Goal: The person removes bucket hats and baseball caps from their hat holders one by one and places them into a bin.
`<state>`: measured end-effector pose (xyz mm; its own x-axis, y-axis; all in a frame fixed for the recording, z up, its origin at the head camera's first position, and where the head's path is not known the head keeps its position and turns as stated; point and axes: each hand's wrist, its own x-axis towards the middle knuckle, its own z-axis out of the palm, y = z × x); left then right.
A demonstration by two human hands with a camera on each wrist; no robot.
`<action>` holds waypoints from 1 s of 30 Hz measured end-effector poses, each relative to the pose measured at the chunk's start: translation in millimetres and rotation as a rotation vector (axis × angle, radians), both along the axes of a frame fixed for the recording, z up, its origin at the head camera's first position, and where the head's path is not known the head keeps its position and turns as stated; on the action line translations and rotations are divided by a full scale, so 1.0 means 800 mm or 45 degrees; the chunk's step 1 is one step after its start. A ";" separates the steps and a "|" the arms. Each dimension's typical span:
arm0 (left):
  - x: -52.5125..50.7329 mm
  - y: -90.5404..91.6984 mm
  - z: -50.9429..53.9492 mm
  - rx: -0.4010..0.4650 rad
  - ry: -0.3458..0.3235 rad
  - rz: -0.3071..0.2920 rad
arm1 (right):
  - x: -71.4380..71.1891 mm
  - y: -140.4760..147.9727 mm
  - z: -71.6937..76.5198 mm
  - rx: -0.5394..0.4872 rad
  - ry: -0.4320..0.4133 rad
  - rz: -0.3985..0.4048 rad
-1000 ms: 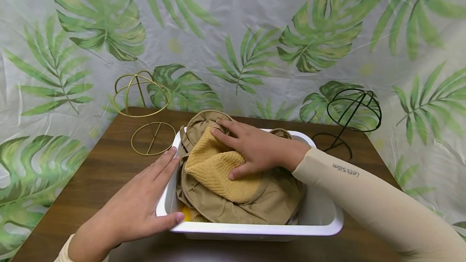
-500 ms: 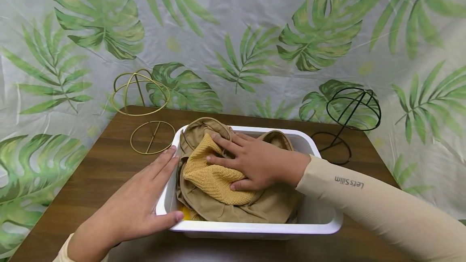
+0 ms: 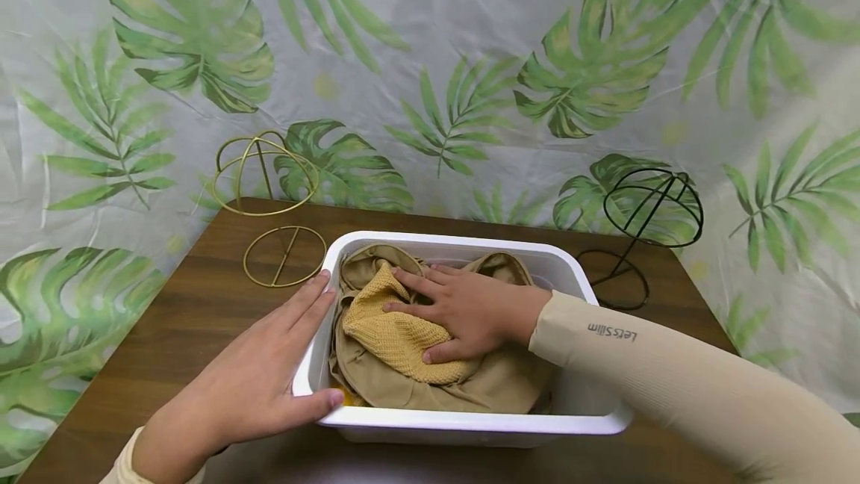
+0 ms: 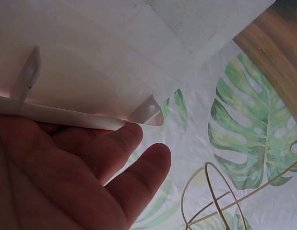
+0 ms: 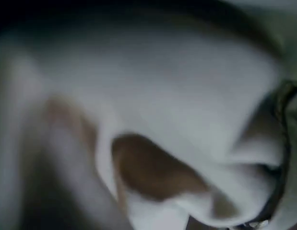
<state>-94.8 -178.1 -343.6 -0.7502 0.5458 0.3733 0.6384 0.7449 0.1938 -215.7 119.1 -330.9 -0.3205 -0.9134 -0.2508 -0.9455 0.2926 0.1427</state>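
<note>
In the head view a white plastic tub [image 3: 470,419] holds a tan cloth sun hat [image 3: 430,396] with a piped brim, crumpled. On top lies a mustard knitted piece [image 3: 396,334], partly hidden by my right hand [image 3: 470,312]. That hand presses down on both with spread, fairly straight fingers. My left hand [image 3: 255,364] lies along the tub's left rim, its thumb at the front corner. In the left wrist view, straight fingers [image 4: 138,179] sit beneath the tub's rim edge. Blurred pale cloth [image 5: 177,105] fills the right wrist view.
A gold wire stand [image 3: 265,208] rises behind the tub on the left. On the right stands a black wire stand [image 3: 631,237]. Both are on the dark wooden table [image 3: 168,320], before a leaf-print curtain [image 3: 457,36]. A bright yellow bit [image 3: 348,396] shows in the tub's front left corner.
My right hand has pushed the tan hat and the mustard knit lower into the tub, below the back rim. My left hand keeps its place at the rim.
</note>
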 end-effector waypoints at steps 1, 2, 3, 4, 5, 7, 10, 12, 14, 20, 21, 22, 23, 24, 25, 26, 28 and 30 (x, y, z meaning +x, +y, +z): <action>0.000 0.001 0.000 0.000 -0.002 -0.004 | -0.001 0.000 -0.003 0.004 -0.007 0.003; 0.000 0.001 0.000 0.000 -0.003 -0.005 | -0.002 0.000 -0.006 0.010 -0.010 0.002; -0.001 0.001 0.000 0.000 -0.005 -0.003 | -0.003 -0.001 -0.009 0.017 -0.011 0.000; -0.001 0.001 0.001 -0.001 -0.006 -0.002 | -0.004 -0.001 -0.011 0.022 -0.013 -0.002; -0.001 0.001 0.001 -0.001 -0.008 -0.003 | -0.005 -0.001 -0.014 0.030 -0.019 -0.006; -0.003 0.002 0.001 -0.002 -0.011 -0.006 | -0.007 -0.002 -0.017 0.055 -0.035 -0.025; -0.003 0.002 0.001 -0.008 -0.011 -0.004 | -0.009 -0.004 -0.026 0.095 -0.066 -0.047; -0.002 0.002 0.001 -0.009 -0.014 0.000 | -0.009 -0.006 -0.032 0.131 -0.090 -0.071; -0.001 0.003 0.000 -0.010 -0.018 0.005 | -0.009 -0.007 -0.040 0.162 -0.114 -0.088; 0.000 0.005 0.001 -0.007 -0.009 0.009 | -0.009 -0.010 -0.059 0.212 -0.182 -0.105; 0.000 0.005 0.001 -0.009 -0.003 0.008 | -0.010 -0.010 -0.060 0.212 -0.186 -0.108; -0.001 0.006 0.002 -0.012 0.003 0.006 | -0.010 -0.010 -0.061 0.212 -0.186 -0.109; -0.001 0.006 0.002 -0.015 0.008 0.004 | -0.011 -0.010 -0.061 0.212 -0.181 -0.113; -0.001 0.006 0.003 -0.019 0.013 0.002 | -0.011 -0.010 -0.060 0.209 -0.177 -0.115; -0.001 0.006 0.003 -0.022 0.015 -0.001 | -0.011 -0.010 -0.060 0.202 -0.172 -0.113; -0.001 0.006 0.003 -0.024 0.015 -0.002 | -0.012 -0.009 -0.060 0.194 -0.168 -0.110; -0.001 0.006 0.004 -0.022 0.010 -0.002 | -0.012 -0.010 -0.056 0.198 -0.159 -0.100; 0.000 0.006 0.004 -0.024 0.007 0.003 | -0.012 -0.011 -0.048 0.188 -0.167 -0.096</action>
<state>-95.1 -173.5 -340.1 -0.7492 0.5513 0.3672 0.6380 0.7497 0.1760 -225.6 110.4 -369.1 -0.3427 -0.8384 -0.4238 -0.9349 0.3485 0.0665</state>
